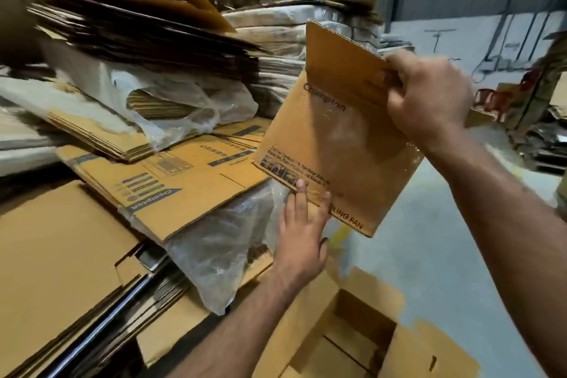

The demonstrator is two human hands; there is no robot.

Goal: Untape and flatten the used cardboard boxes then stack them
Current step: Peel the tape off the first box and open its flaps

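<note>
A brown ceiling-fan cardboard box (337,144) hangs tilted in the air at centre right, one flap standing up at its top. My right hand (429,95) grips its upper right edge, fingers curled over the cardboard. My left hand (303,230) reaches up from below, its straight fingers touching the box's lower left edge. A glossy strip of clear tape runs across the box's face. Stacks of flattened cardboard boxes (171,175) lie to the left, some wrapped in clear plastic.
An open cardboard box (356,337) stands on the grey floor under my arms. Taller piles of flattened cardboard (138,24) and plastic-wrapped bundles (276,40) fill the back left. Warehouse clutter lines the far right wall.
</note>
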